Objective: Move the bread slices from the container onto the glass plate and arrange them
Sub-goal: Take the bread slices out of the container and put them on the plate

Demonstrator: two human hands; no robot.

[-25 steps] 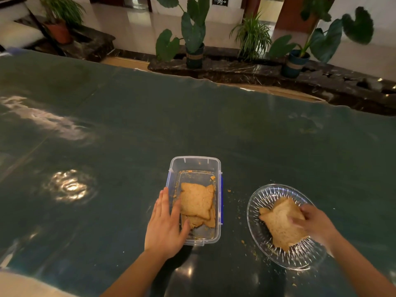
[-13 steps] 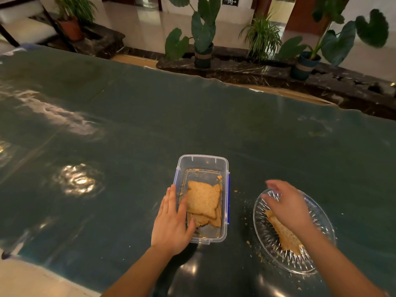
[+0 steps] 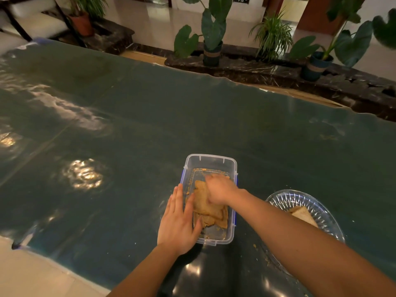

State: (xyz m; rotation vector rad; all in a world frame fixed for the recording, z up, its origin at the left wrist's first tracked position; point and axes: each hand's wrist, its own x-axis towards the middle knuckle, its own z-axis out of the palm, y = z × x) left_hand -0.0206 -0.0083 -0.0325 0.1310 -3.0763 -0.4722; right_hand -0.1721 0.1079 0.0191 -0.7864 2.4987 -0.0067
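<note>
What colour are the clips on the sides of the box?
Blue. The clips on the clear box show best in the head view.

Clear container [image 3: 211,161] with blue clips; golden-brown bread slices [image 3: 205,205] — dark teal table cover [image 3: 192,116].

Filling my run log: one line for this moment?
right hand: on bread in container | left hand: steadying container | glass plate: one slice

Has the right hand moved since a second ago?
Yes. The right hand left the plate and went left into the container, onto the bread.
</note>
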